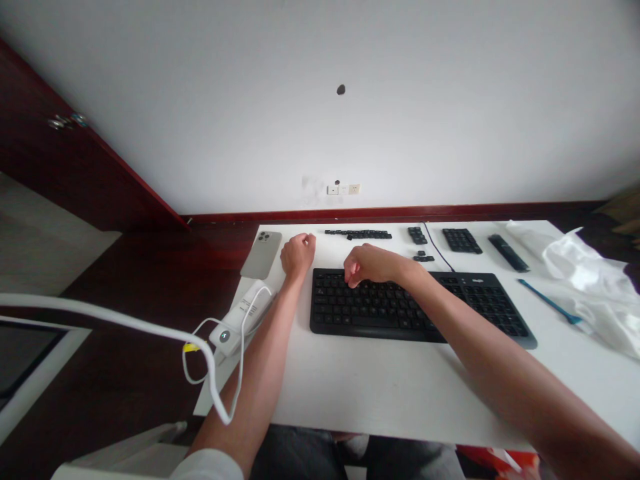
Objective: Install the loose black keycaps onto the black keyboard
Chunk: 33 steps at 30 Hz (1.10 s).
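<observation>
A black keyboard (373, 320) lies on the white table (360, 380). My right hand (367, 265) is over the keyboard's upper left, its fingers pressed together and pointing down at the top key rows. Whatever the fingertips pinch, if anything, is hidden. My left hand (299, 255) is curled closed beyond the keyboard's far left corner, close to a phone (263, 255); its inside is out of sight. Behind the keyboard a row of loose black keycaps (367, 234) lies between my hands. More keycaps form a small group (417, 235) and a larger block (461, 241) to the right.
A blue brush (547, 301) and a black stick-shaped object (508, 253) lie at the right, beside crumpled white plastic (590, 270). Near my left forearm are a white device (243, 317) and a looping white cable (150, 327). A wall (250, 100) stands behind the table.
</observation>
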Motion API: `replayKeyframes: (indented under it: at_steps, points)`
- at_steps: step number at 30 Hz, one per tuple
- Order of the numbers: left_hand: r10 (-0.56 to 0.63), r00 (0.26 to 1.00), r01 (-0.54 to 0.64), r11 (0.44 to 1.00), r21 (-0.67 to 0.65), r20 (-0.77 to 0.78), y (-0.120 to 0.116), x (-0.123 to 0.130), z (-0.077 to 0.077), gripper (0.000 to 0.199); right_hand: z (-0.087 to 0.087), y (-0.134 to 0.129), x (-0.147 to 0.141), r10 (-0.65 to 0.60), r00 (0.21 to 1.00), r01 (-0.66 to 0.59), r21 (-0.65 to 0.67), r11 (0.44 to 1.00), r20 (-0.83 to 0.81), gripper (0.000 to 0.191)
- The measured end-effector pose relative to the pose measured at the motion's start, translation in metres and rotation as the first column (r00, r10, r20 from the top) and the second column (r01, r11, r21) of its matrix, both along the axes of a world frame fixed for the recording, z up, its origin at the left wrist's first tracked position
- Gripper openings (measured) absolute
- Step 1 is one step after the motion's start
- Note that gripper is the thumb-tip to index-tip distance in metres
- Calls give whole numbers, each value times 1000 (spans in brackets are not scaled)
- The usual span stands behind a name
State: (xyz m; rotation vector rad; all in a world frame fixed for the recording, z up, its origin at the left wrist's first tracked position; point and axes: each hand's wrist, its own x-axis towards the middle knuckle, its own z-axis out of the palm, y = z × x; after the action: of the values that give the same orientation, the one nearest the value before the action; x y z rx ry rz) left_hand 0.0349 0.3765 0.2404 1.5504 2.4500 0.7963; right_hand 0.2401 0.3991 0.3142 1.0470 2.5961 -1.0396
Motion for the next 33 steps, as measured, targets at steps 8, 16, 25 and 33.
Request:
replayKeyframes:
  at_steps: [8,16,25,33]
  points:
    - [1,1000,-1,1000,-25,-2,1,1,0,39,-3,7,-9,-52,980,35,93,995,192,52]
    - [7,1000,-7,1000,-16,0,2,0,-1,40,10,12,-20,-33,933,11,64,998,357,60]
    - [4,1000,-4,1000,-10,4,1,1,2,38,15,10,-26,-8,919,-20,67,998,393,61]
    - [29,1000,-29,999,-21,7,3,3,4,37,26,3,-30,16,912,-73,125,990,411,63]
